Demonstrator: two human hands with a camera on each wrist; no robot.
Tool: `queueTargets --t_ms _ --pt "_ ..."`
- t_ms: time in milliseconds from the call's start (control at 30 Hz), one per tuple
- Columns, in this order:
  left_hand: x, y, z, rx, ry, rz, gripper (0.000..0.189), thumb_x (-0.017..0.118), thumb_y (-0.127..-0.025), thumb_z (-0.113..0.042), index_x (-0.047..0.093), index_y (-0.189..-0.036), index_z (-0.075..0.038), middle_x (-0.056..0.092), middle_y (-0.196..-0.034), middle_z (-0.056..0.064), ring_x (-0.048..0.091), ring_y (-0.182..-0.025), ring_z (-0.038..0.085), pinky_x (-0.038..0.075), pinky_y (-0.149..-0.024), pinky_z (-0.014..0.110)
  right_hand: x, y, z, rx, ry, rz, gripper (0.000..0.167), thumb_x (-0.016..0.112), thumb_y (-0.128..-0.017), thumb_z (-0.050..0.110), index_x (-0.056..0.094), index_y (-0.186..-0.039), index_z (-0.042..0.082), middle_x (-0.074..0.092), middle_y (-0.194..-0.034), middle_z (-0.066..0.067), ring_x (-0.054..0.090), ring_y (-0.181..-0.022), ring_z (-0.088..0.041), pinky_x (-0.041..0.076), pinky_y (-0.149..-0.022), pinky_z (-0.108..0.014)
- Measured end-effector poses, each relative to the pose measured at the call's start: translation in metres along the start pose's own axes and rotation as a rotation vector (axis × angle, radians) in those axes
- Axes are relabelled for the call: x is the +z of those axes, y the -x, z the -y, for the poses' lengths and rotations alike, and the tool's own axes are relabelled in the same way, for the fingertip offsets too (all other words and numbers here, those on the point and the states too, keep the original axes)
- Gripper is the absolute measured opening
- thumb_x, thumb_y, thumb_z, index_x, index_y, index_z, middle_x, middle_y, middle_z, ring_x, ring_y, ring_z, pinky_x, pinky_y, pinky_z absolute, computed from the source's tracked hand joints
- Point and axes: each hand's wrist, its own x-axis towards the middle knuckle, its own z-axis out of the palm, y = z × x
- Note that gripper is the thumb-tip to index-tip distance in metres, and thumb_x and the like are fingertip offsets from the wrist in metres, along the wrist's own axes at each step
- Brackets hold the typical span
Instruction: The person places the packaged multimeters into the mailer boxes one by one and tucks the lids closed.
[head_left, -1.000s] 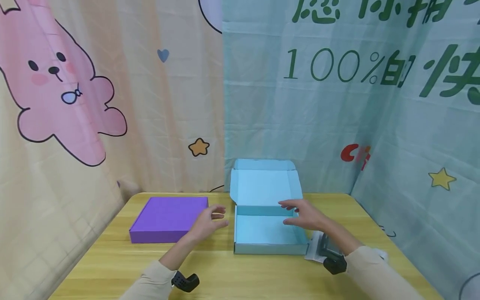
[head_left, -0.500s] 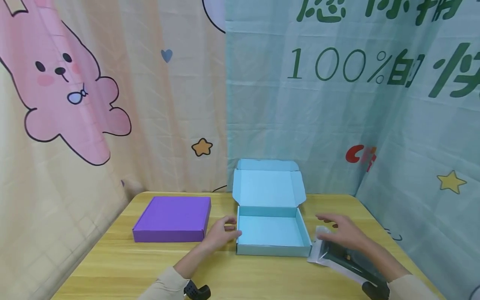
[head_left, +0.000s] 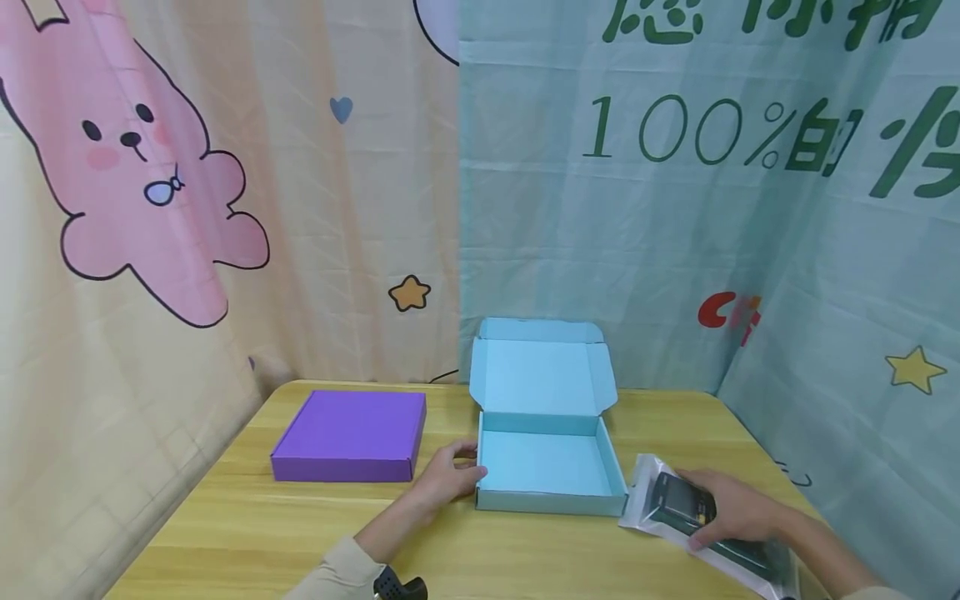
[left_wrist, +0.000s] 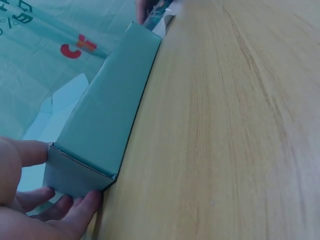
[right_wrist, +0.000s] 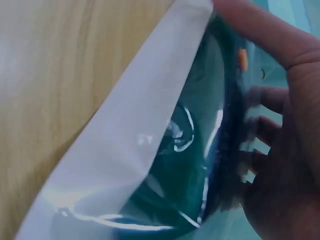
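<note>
In the head view a light-blue cardboard box [head_left: 551, 502] stands with its lid raised and nothing inside. My left hand [head_left: 448, 473] holds its left wall near the front corner. Thumb and curled fingers [left_wrist: 82, 212] sit against that short side of the box in the left wrist view. To the right of the box lies a clear plastic bag with a white edge [head_left: 660, 517], around a black and dark green item [right_wrist: 175, 175] whose kind I cannot tell. My right hand [head_left: 742, 507] grips this packet from above, thumb on the near side, fingers on the far side.
A closed purple box [head_left: 348, 425] sits on the wooden table [head_left: 225, 533], left of my left hand. Printed curtains [head_left: 585, 233] hang right behind the table's back edge. The packet's tip comes close to the blue box's front right corner.
My right hand has moved right from over the blue box and down onto the packet, which it now grips. My left hand has come right to the box's left wall and taken hold.
</note>
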Motion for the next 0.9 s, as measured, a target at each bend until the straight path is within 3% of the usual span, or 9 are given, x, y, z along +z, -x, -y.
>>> queueTargets --t_ms 200,533,900 --pt "-0.002 -0.004 0.001 -0.011 0.043 0.006 0.061 0.071 -0.098 -0.011 0.043 -0.147 0.012 0.052 -0.137 0.023 0.056 -0.126 0.04 0.056 -0.095 0.04 0.001 -0.005 -0.003 0.024 -0.02 0.046 0.103 0.094 -0.073 0.039 0.043 -0.15 -0.008 0.051 -0.138 -0.023 0.05 -0.113 -0.034 0.047 -0.089 -0.05" --pt "-0.002 -0.002 0.004 0.013 0.072 0.036 0.062 0.07 -0.099 -0.011 0.041 -0.147 0.013 0.051 -0.137 0.024 0.056 -0.124 0.039 0.057 -0.092 0.038 -0.005 -0.003 -0.006 -0.046 -0.015 0.062 0.096 0.093 -0.073 0.033 0.049 -0.149 -0.005 0.055 -0.12 -0.014 0.05 -0.096 -0.026 0.047 -0.075 -0.036" --pt "-0.004 0.002 0.007 -0.006 0.107 0.041 0.062 0.071 -0.098 -0.01 0.041 -0.147 0.014 0.051 -0.136 0.024 0.058 -0.122 0.036 0.058 -0.092 0.039 -0.018 -0.003 -0.002 -0.099 0.035 0.007 0.093 0.091 -0.073 0.031 0.05 -0.146 -0.007 0.057 -0.132 -0.018 0.052 -0.104 -0.027 0.048 -0.078 -0.035"
